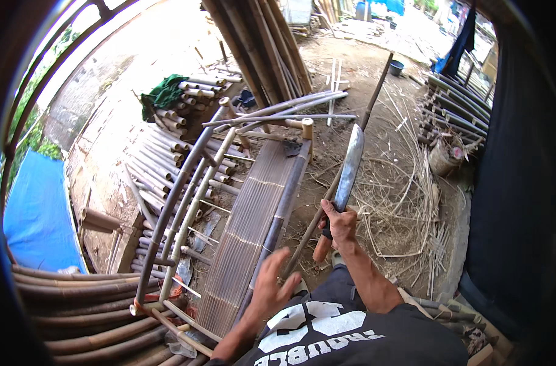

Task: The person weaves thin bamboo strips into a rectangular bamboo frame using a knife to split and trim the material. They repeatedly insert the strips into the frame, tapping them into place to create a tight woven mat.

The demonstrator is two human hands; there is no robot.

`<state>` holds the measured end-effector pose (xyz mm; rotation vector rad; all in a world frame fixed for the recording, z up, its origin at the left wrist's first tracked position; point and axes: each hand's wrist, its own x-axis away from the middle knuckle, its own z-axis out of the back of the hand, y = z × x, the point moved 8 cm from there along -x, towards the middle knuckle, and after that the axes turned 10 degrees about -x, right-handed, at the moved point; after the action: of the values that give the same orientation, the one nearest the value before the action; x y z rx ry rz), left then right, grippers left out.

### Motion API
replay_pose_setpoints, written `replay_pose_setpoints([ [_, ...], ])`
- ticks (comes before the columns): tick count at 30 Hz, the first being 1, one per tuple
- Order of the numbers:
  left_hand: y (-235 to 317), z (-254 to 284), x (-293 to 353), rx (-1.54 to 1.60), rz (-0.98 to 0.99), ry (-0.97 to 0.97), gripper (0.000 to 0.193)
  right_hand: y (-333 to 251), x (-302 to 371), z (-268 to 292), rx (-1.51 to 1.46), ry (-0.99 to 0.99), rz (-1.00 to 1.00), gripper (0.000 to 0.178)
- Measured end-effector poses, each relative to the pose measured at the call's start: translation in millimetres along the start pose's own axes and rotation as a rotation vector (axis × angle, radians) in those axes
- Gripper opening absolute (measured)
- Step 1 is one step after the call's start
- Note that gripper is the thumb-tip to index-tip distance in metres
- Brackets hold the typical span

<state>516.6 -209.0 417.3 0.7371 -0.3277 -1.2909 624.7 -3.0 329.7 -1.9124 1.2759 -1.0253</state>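
Observation:
My right hand [342, 226] is closed around a machete, its broad steel blade [350, 166] pointing up and away from me. Below the fist the end of a brown wooden handle [321, 249] sticks out. A long thin dark pole [377, 91] slants from the far right down toward my legs, passing right behind the machete and fist; I cannot tell whether the fingers also grip it. Fingers spread and with nothing in it, my left hand [269, 280] is over the near right edge of a bamboo bench [247, 219], close to the pole's lower end.
Stacked bamboo poles [159, 161] lie left of the bench, with a green cloth [162, 96] beyond. Loose poles [284, 113] rest across its far end. Thin bamboo strips [400, 207] litter the ground at right. More bamboo [455, 110] is piled far right; curved poles [89, 311] fill the near left.

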Motion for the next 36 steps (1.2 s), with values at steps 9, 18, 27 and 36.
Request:
replay_pose_setpoints([
  [9, 1.4, -48.2, -13.9, 1.229, 0.504, -0.317, 0.029, -61.2, -4.9, -45.2, -0.138, -0.345, 0.07, 0.032],
  [18, 5.6, -79.4, -17.1, 0.982, 0.513, -0.145, 0.032, -108.0, -37.7, -36.2, 0.682, -0.349, 0.365, 0.031],
  [27, -87.3, -102.0, -35.4, 1.203, 0.871, 0.066, 0.028, -75.5, 46.3, -49.2, -0.477, -0.998, -0.471, 0.033],
  [36, -56.9, -58.6, -32.4, 0.948, 0.702, -0.066, 0.03, -97.3, -26.2, 14.9, 1.127, -0.493, 0.255, 0.047],
])
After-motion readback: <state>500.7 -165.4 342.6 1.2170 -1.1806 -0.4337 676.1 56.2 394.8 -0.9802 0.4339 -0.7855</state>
